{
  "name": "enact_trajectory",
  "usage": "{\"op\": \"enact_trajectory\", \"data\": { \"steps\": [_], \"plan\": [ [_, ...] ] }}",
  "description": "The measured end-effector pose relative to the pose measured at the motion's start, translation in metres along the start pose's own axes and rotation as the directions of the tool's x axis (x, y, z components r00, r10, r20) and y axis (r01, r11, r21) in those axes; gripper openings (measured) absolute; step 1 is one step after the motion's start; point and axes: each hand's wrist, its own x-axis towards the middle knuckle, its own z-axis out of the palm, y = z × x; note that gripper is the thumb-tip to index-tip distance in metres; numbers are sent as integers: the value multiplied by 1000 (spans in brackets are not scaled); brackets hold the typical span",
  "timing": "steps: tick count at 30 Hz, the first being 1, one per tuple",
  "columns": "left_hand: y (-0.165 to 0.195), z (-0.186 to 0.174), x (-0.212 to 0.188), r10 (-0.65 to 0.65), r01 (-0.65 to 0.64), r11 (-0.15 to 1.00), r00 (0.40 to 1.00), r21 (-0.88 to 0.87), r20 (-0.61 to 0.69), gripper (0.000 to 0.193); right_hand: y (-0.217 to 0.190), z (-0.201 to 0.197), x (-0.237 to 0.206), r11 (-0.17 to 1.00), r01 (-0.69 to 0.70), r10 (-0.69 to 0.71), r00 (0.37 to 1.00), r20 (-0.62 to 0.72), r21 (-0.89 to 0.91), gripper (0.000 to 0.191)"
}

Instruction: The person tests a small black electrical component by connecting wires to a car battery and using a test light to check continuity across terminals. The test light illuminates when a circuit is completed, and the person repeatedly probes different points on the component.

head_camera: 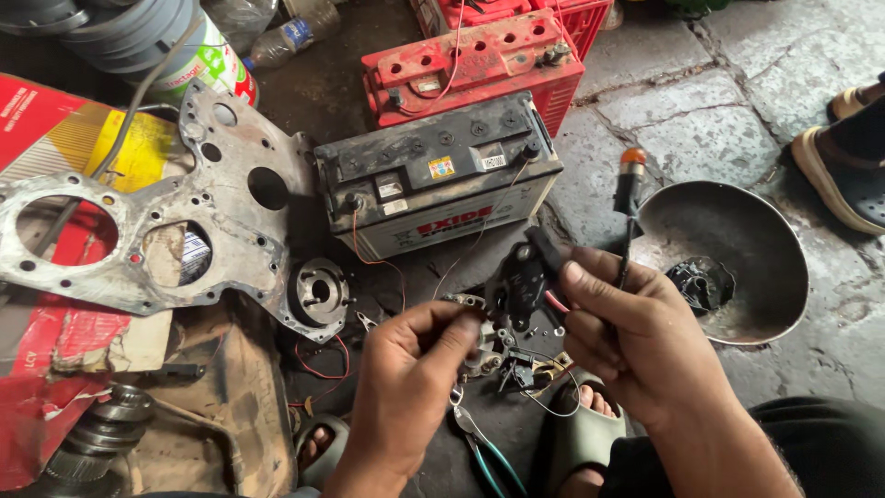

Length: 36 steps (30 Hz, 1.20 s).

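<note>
My left hand [406, 387] pinches a thin wire end near a small metal part [484, 350] at the centre. Gripped in my right hand [627, 341] are a black electrical component [521, 277] and the lead of a black tester with an orange tip [630, 180], which sticks up above my fingers. Thin red and black wires [369, 258] run from the component toward the black battery with a white case [433, 180]. Green-handled pliers [489, 452] lie on the floor between my sandalled feet.
A red battery [470, 65] stands behind the black one. A large metal engine plate [157, 221] lies at left on red cardboard, with a round flange [320, 292] beside it. A dark metal bowl [728, 258] holding a black part sits right. Another person's shoe [843, 180] is far right.
</note>
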Motion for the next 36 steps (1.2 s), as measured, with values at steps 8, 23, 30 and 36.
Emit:
{"op": "enact_trajectory", "data": {
  "steps": [8,23,30,36],
  "plan": [
    [4,-2,0,72,-74,995,997,-70,-33,16,-3,14,-11,993,-90,90,996,6,-83,26],
    [16,-15,-7,-48,76,970,991,-231,127,18,1,13,-18,980,-153,167,981,101,-130,27],
    [19,-19,-10,-60,90,981,983,-170,172,16,3,8,-18,978,-150,164,982,94,-142,27],
    [20,-18,-9,-89,138,967,971,-216,222,13,2,6,-19,983,-153,168,974,149,-104,25]
  ]
}}
